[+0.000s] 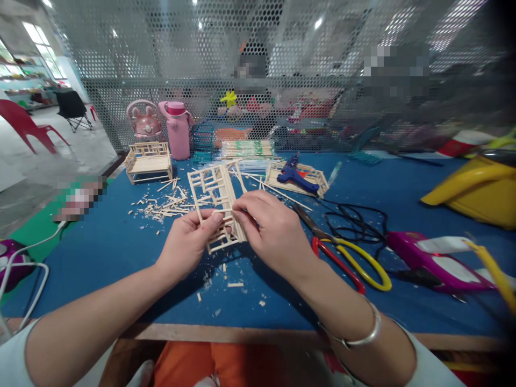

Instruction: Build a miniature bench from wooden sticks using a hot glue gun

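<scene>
Above the blue table (133, 279) I hold a small latticework model of pale wooden sticks (205, 185), tilted up towards me. My left hand (187, 236) is closed on its near left part, thumb on top. The fingers of my right hand (268, 228) pinch together at the model's near right side, around the end of a short wooden stick (223, 211) that lies across it by my left thumb. My fingers partly hide that spot. Small stick offcuts (235, 285) and loose bits lie below my hands.
A finished-looking stick bench (149, 161) stands back left beside a pink bottle (178, 131). A blue glue gun (296, 177) rests on another stick model (274, 174). Scissors (358, 263), a black cord (355, 220) and a purple tool (435, 263) lie right. A perforated screen (181, 64) rises behind.
</scene>
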Motion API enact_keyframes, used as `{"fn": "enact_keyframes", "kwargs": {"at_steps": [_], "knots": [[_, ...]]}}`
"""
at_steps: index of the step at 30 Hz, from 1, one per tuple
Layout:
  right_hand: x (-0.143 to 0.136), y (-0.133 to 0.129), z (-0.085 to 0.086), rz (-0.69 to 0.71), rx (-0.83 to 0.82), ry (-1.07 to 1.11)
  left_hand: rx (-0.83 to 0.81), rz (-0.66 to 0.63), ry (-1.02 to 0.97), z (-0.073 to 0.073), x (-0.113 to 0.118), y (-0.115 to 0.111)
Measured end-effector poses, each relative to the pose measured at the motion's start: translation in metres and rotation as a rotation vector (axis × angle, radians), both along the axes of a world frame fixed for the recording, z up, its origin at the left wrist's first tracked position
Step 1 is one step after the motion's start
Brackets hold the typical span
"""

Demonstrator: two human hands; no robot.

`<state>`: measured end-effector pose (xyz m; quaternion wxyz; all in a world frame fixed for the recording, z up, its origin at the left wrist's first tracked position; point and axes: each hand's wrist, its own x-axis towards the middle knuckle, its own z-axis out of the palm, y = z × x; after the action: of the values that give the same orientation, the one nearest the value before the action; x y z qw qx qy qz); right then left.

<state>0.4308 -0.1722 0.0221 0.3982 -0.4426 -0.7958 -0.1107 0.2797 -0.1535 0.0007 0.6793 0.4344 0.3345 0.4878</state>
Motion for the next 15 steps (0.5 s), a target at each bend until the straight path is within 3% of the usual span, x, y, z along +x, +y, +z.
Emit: {"fn": "enact_keyframes", "kwargs": {"at_steps": [5,10,12,15], "knots": [[0.002,0.003,0.001,-0.012,-0.051,0.065,0.1,-0.031,0.079,-0.002,0.001,-0.005],[0.019,0.005,0.012,-0.055,0.087,0.395,0.292,0.057,0.22,0.013,-0.011,0.004],[0.028,0.008,0.014,-0.106,0.121,0.489,0.492,0.09,0.452,0.023,-0.018,0.016],[0.038,0.017,0.011,-0.124,0.016,0.548,0.787,0.158,0.972,0.035,-0.025,0.042]]}}
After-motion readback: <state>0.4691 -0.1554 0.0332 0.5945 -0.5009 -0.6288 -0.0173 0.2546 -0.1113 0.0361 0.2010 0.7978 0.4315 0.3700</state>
